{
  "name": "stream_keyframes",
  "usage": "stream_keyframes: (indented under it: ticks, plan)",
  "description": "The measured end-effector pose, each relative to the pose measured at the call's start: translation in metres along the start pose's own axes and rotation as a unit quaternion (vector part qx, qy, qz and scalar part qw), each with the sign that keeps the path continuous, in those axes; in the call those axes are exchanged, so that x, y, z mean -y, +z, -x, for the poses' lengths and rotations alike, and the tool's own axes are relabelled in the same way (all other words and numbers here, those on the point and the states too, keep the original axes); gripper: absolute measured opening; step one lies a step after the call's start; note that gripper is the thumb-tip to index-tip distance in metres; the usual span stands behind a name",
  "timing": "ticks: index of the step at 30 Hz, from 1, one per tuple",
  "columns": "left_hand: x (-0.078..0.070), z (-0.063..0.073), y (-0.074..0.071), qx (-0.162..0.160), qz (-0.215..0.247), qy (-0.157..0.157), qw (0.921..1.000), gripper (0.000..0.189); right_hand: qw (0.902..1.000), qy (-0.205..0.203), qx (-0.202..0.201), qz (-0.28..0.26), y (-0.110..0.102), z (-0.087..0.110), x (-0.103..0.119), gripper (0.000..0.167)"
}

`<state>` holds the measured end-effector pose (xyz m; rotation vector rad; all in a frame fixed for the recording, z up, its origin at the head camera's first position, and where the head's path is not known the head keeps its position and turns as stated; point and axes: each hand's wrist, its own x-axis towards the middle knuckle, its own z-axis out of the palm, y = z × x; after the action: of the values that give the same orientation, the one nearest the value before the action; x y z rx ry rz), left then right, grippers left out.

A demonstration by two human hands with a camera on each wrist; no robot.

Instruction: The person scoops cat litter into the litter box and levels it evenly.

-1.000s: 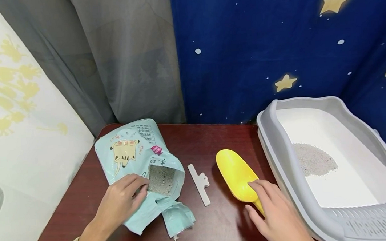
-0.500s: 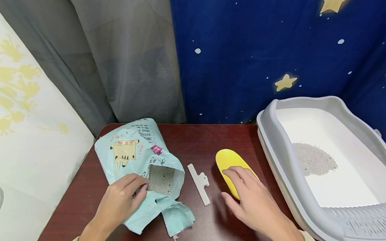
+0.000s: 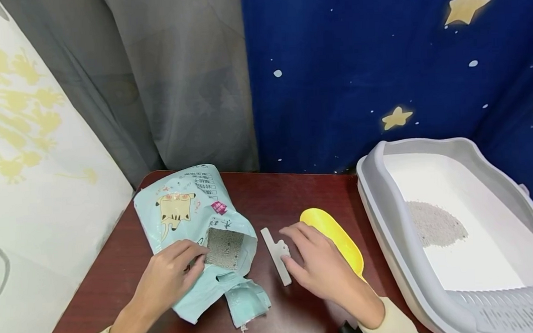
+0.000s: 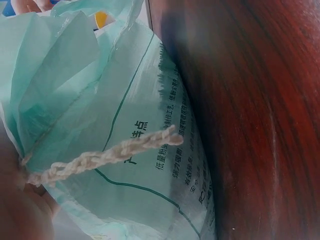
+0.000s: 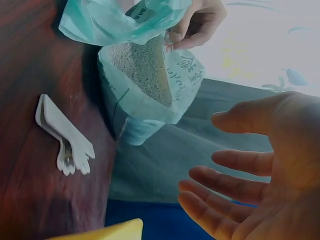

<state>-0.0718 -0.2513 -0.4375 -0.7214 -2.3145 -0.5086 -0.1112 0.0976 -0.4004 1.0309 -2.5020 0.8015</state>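
Note:
My left hand (image 3: 168, 272) pinches the edge of a light blue cat litter bag (image 3: 172, 181) beside its torn mouth, where grey granules (image 3: 224, 248) show. The right wrist view also has this left hand (image 5: 206, 22) at the bag's rim. Fingers spread and holding nothing, my right hand (image 3: 319, 264) hovers above the table near a white bag clip (image 3: 276, 256). Its far side is close to a yellow scoop (image 3: 335, 231), whose handle is partly hidden behind the wrist. In the right wrist view, a gap separates the right hand (image 5: 240, 185) from the clip (image 5: 65, 130).
At the right stands a grey litter box (image 3: 382, 215) with a white inside and a patch of litter (image 3: 437, 224). A twisted cord (image 4: 100, 157) crosses the left wrist view in front of the bag. Grey and blue curtains (image 3: 316, 83) hang behind the dark red table (image 3: 290, 190).
My right hand has moved left, from the scoop's handle, over the scoop, to beside the clip. The scoop stays on the table. My left hand keeps its place on the bag.

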Motion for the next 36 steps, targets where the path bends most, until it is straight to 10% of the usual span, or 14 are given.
stream_keyframes:
  ticks: [18,28,36]
  plan:
    - [0.0,0.002,-0.003,-0.001,0.001,-0.005,1.0,0.029,0.9831,0.109,0.106,-0.103,0.054,-0.032,0.011,0.047]
    - [0.0,0.002,-0.004,0.002,0.002,0.0,1.0,0.019,0.9959,0.051,0.003,-0.074,0.082,-0.049,0.009,0.03]
    - [-0.004,0.005,-0.009,-0.009,-0.002,-0.003,0.9999,0.037,0.9936,0.06,-0.002,-0.096,0.077,-0.06,0.005,0.022]
